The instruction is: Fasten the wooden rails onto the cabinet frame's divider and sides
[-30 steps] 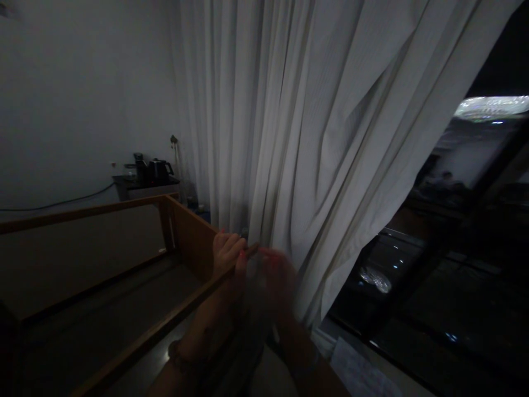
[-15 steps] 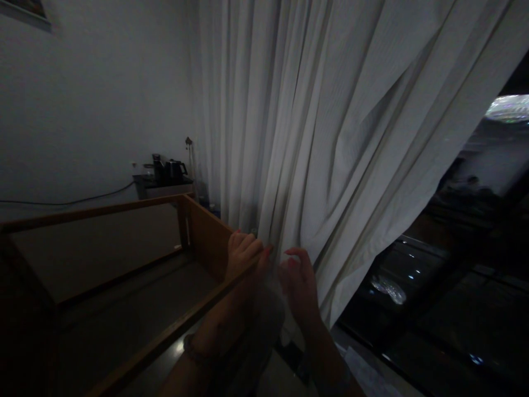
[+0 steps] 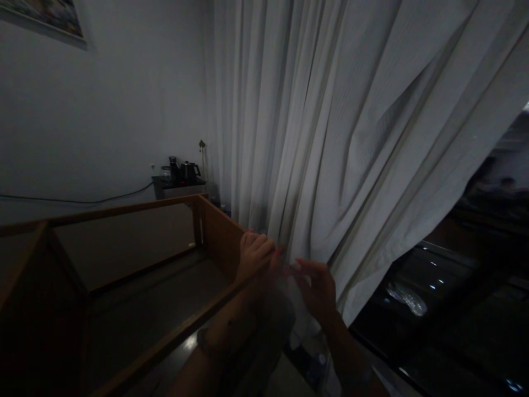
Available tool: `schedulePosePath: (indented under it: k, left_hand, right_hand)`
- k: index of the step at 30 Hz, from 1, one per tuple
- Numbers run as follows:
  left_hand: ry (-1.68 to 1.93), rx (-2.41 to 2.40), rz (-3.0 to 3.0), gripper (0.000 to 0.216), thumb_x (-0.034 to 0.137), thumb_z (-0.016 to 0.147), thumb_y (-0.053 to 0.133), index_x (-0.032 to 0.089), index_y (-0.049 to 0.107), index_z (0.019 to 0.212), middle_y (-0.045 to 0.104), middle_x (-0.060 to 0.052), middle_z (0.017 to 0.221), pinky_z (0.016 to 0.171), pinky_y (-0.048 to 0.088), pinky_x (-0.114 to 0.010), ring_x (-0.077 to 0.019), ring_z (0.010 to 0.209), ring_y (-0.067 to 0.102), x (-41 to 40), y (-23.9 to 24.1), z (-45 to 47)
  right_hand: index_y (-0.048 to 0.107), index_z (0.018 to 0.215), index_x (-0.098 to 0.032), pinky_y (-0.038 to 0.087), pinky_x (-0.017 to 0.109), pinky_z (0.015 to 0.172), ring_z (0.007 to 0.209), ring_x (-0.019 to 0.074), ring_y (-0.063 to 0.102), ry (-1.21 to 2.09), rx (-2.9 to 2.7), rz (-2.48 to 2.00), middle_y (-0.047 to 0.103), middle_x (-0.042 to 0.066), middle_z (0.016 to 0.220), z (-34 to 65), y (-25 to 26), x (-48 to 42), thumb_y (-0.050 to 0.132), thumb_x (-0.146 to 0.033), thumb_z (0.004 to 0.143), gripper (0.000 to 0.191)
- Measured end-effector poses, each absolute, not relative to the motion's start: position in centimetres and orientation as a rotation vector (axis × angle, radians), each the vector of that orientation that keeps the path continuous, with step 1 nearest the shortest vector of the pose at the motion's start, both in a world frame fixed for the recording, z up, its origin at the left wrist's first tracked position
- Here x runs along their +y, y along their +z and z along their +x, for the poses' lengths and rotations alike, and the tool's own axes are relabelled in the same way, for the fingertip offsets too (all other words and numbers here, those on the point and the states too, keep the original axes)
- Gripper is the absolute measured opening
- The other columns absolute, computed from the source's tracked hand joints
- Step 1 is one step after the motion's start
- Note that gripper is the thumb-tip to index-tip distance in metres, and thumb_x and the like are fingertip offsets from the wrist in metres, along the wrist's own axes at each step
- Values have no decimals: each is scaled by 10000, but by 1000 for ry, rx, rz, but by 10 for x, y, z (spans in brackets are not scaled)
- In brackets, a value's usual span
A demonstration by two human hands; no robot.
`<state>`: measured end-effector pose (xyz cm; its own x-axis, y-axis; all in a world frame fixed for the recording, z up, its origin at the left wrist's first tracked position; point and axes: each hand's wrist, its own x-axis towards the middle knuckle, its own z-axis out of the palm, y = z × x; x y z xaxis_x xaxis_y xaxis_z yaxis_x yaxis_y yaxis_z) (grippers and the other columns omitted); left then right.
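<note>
The room is dim. My left hand [image 3: 256, 255] rests on the corner of a brown wooden frame [image 3: 215, 234], its fingers curled over the top rail. Close to its right, my right hand [image 3: 316, 286] has its fingers bent, with the fingertips drawn together near a thin, pale sheer fabric [image 3: 285, 300] that hangs between the two hands. Whether the right fingers pinch that fabric is too dark to tell. Just behind both hands hangs a white pleated curtain [image 3: 330, 138].
A small side table with a dark kettle [image 3: 188, 172] stands against the white wall at the back. A cable [image 3: 82, 199] runs along that wall. A dark glass window [image 3: 446, 286] with reflections lies right of the curtain. A picture [image 3: 45, 19] hangs upper left.
The view has swung to the left, so everything has shifted right in the picture. My right hand, blurred a second ago, is now steadier with fingertips closer together. My left hand stays on the rail.
</note>
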<state>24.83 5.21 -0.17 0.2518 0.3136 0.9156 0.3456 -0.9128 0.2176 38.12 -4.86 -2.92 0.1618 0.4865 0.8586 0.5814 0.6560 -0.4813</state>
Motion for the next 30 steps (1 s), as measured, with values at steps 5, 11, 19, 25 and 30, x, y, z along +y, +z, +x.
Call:
schedulePosePath:
  k: [5, 11, 19, 25, 30]
  left_hand:
    - [-1690, -662, -2580, 267, 248, 912, 385, 212, 476, 663, 508, -1, 666, 921, 370, -392, -187, 765, 478, 47, 5, 243]
    - [-1707, -705, -2622, 285, 266, 919, 384, 212, 475, 653, 530, -8, 681, 925, 366, -405, -193, 785, 486, 43, 9, 241]
    - [-1738, -677, -2608, 288, 285, 929, 373, 212, 477, 671, 519, -5, 673, 943, 364, -407, -189, 780, 488, 44, 7, 243]
    - [-1653, -683, -2668, 281, 268, 930, 367, 210, 491, 685, 525, -10, 695, 962, 357, -419, -189, 796, 486, 45, 7, 239]
    - [-1653, -690, -2638, 271, 270, 921, 392, 209, 465, 667, 511, -5, 671, 937, 370, -410, -189, 785, 486, 47, 6, 240]
  right_hand:
    - [638, 1046, -252, 615, 334, 688, 788, 189, 740, -276, -1525, -1026, 762, 53, 910, 392, -25, -50, 640, -250, 879, 167]
    - [658, 931, -278, 584, 352, 652, 738, 188, 718, -444, -1610, -959, 760, 11, 798, 396, -9, -49, 670, -221, 846, 103]
    - [478, 573, -213, 351, 231, 473, 472, 94, 415, -105, -1270, -1272, 424, -67, 504, 356, -11, -63, 575, -360, 893, 365]
    - [456, 613, -213, 369, 211, 488, 493, 91, 413, 262, -1163, -1165, 416, -71, 535, 346, -10, -60, 538, -455, 906, 389]
    - [580, 881, -230, 474, 244, 630, 676, 129, 554, 121, -1178, -943, 569, -27, 740, 355, -16, -48, 651, -395, 847, 183]
